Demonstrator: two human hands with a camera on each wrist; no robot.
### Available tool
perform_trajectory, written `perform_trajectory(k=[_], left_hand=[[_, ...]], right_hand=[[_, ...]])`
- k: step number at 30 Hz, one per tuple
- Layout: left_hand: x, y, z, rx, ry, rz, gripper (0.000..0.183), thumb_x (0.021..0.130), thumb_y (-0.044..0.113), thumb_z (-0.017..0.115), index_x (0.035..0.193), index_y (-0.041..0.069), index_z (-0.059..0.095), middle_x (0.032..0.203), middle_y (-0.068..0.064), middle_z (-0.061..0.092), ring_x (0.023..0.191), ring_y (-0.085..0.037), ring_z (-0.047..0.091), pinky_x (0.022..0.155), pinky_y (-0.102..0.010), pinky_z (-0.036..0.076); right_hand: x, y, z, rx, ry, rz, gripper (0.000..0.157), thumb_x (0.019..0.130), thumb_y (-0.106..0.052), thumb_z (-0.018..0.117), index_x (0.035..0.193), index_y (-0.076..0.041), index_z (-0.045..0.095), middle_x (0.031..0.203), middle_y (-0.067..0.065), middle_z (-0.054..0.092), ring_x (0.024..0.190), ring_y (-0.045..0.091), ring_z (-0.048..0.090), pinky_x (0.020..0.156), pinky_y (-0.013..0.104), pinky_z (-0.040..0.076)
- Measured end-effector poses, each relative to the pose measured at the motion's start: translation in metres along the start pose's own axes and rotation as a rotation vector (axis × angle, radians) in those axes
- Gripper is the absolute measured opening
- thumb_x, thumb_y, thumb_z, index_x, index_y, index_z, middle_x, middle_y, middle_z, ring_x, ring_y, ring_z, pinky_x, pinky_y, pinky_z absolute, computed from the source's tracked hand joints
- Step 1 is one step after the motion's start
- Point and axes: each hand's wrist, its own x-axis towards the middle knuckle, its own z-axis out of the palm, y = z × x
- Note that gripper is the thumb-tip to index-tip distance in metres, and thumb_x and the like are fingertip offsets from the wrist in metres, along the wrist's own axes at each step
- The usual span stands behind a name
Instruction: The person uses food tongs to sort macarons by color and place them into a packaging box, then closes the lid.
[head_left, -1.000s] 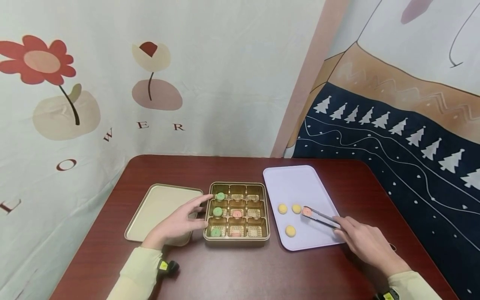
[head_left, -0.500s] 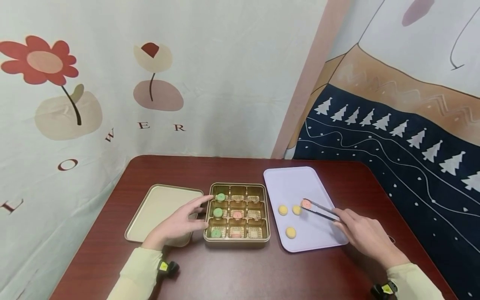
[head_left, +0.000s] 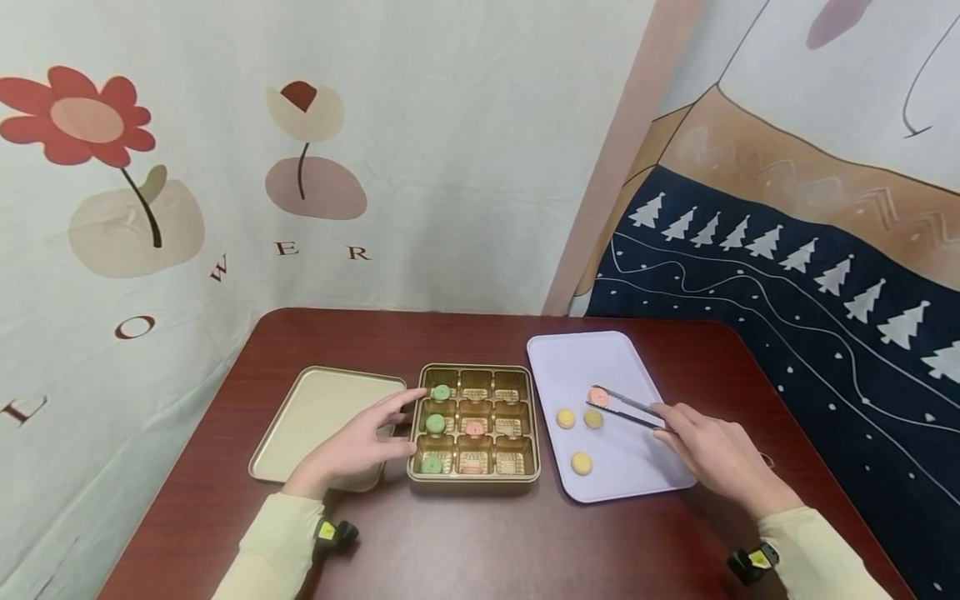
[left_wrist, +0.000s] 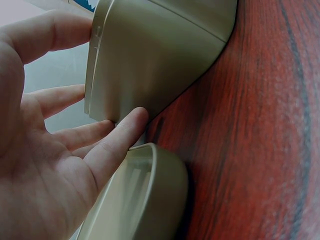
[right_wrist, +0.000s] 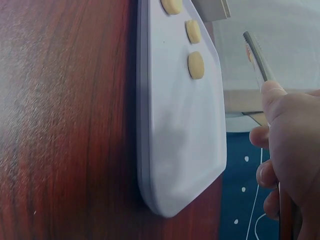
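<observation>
My right hand (head_left: 716,454) grips metal tongs (head_left: 626,416), whose tips pinch a pink, button-like round cookie (head_left: 599,396) above the lilac tray (head_left: 600,354). In the right wrist view the tongs (right_wrist: 261,57) stand well clear of the tray surface. The fingers of my left hand (head_left: 356,450) touch the left side of a gold box (head_left: 474,481) with a divided insert. Green cookies (head_left: 435,424) sit in its left column. Pink cookies (head_left: 475,428) lie in the middle column's centre and front compartments, the front one partly hidden.
Several yellow cookies (head_left: 581,463) lie on the tray. A shallow cream-gold lid (head_left: 322,408) rests left of the box, partly under my left hand. All stand on a dark red wooden table (head_left: 480,550), with printed fabric (head_left: 465,167) hanging behind.
My right hand has moved the tongs and the pink cookie left and up, past a yellow cookie. The left hand has stayed at the box.
</observation>
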Motion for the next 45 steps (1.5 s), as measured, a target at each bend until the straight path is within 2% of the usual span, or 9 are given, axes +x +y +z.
perform_trajectory(k=[6, 14, 20, 30, 39, 45], left_hand=[[-0.001, -0.001, -0.001, -0.006, 0.003, 0.005, 0.086, 0.092, 0.011, 0.079, 0.164, 0.007, 0.033, 0.167, -0.027, 0.029, 0.142, -0.059, 0.041, 0.112, -0.059, 0.051], [-0.001, -0.002, -0.001, -0.015, -0.002, 0.001, 0.086, 0.091, 0.011, 0.080, 0.164, 0.009, 0.034, 0.166, -0.025, 0.032, 0.141, -0.057, 0.042, 0.112, -0.057, 0.051], [0.000, 0.000, -0.001, -0.008, 0.000, -0.007, 0.086, 0.091, 0.013, 0.080, 0.164, 0.011, 0.035, 0.167, -0.025, 0.031, 0.142, -0.057, 0.041, 0.112, -0.055, 0.052], [0.000, 0.000, 0.000, -0.006, -0.002, 0.009, 0.085, 0.092, 0.013, 0.079, 0.163, 0.006, 0.034, 0.167, -0.027, 0.029, 0.141, -0.060, 0.040, 0.111, -0.058, 0.052], [0.002, 0.000, 0.000, -0.009, -0.004, 0.017, 0.085, 0.092, 0.011, 0.079, 0.163, 0.006, 0.034, 0.168, -0.028, 0.027, 0.141, -0.061, 0.040, 0.109, -0.056, 0.054], [0.000, 0.000, 0.000, -0.013, -0.002, -0.006, 0.085, 0.091, 0.011, 0.079, 0.164, 0.008, 0.034, 0.168, -0.025, 0.029, 0.142, -0.058, 0.040, 0.111, -0.055, 0.053]], right_hand=[[0.015, -0.006, 0.003, 0.009, 0.004, -0.019, 0.045, 0.091, -0.028, 0.082, 0.132, -0.018, 0.066, 0.093, -0.005, 0.065, 0.063, 0.004, 0.045, 0.051, 0.019, 0.042], [0.040, -0.020, 0.010, 0.022, 0.007, -0.065, 0.048, 0.091, -0.028, 0.082, 0.135, -0.018, 0.065, 0.101, -0.002, 0.072, 0.067, 0.007, 0.053, 0.055, 0.025, 0.052], [0.063, -0.034, 0.017, 0.045, 0.026, -0.138, 0.049, 0.091, -0.027, 0.083, 0.135, -0.016, 0.065, 0.101, -0.001, 0.073, 0.064, 0.007, 0.051, 0.051, 0.022, 0.047], [0.103, -0.063, 0.029, 0.047, 0.077, -0.281, 0.042, 0.097, -0.029, 0.077, 0.134, -0.013, 0.066, 0.097, -0.003, 0.068, 0.063, 0.011, 0.058, 0.051, 0.032, 0.055], [0.122, -0.078, 0.031, 0.033, 0.097, -0.298, 0.040, 0.101, -0.030, 0.072, 0.135, -0.012, 0.066, 0.100, 0.001, 0.070, 0.065, 0.017, 0.066, 0.051, 0.040, 0.058], [0.128, -0.083, 0.033, 0.036, 0.083, -0.312, 0.039, 0.102, -0.031, 0.071, 0.136, -0.012, 0.065, 0.099, 0.000, 0.069, 0.063, 0.016, 0.064, 0.050, 0.039, 0.058]])
